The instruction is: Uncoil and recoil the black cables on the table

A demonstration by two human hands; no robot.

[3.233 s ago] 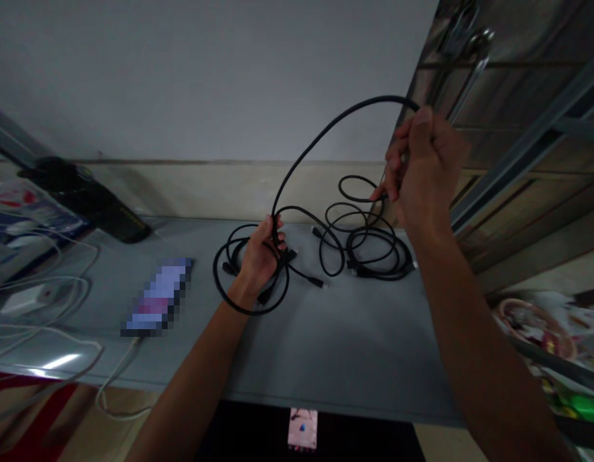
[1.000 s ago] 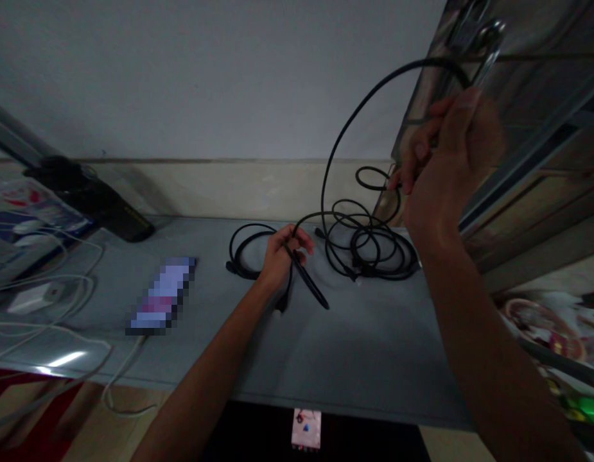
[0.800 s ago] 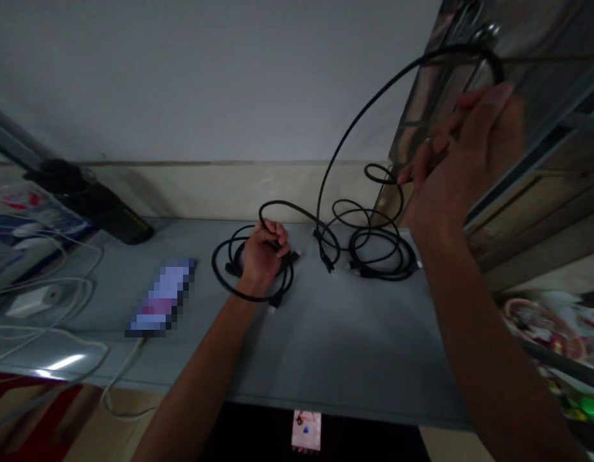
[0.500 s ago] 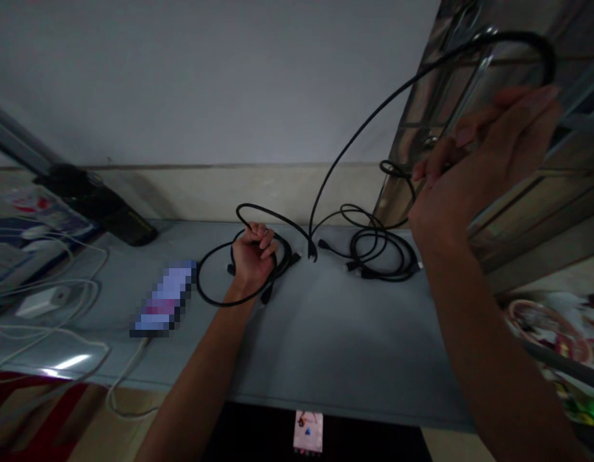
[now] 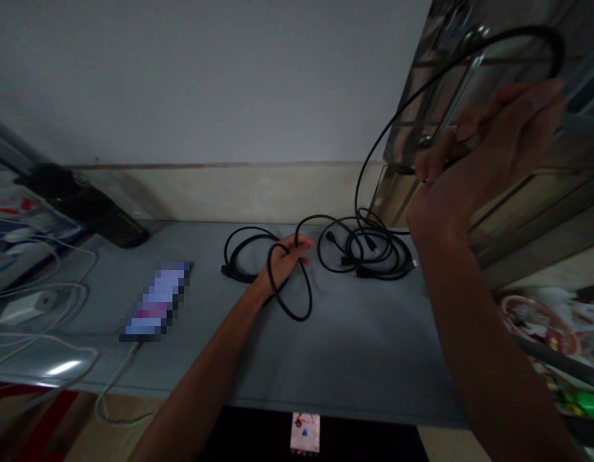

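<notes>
**Black cable: light, springy, held in both hands above the table**

The black cable (image 5: 357, 192) is raised over the table (image 5: 354, 366), arching from the right hand (image 5: 494, 138) and looping at the left hand (image 5: 289, 252). Whether this is one continuous length cannot be traced. The right hand is closed, thumb pressed against the fingers, pinching the cable. The left hand is half closed around it; grip firmness cannot be told. The cable is judged light, flexible but springy, and unlikely to slip. Hold is best taken on the plain sheath, sparing the plugs.

A plug (image 5: 371, 244) hangs over or against the right coil (image 5: 402, 260), a likely snag. The left coil (image 5: 243, 278) lies beside the left wrist. Farther left are a phone (image 5: 157, 299), white cords (image 5: 70, 307) and a white adapter (image 5: 27, 307), apart from the hands. A metal door (image 5: 402, 147) stands behind the right hand.
</notes>
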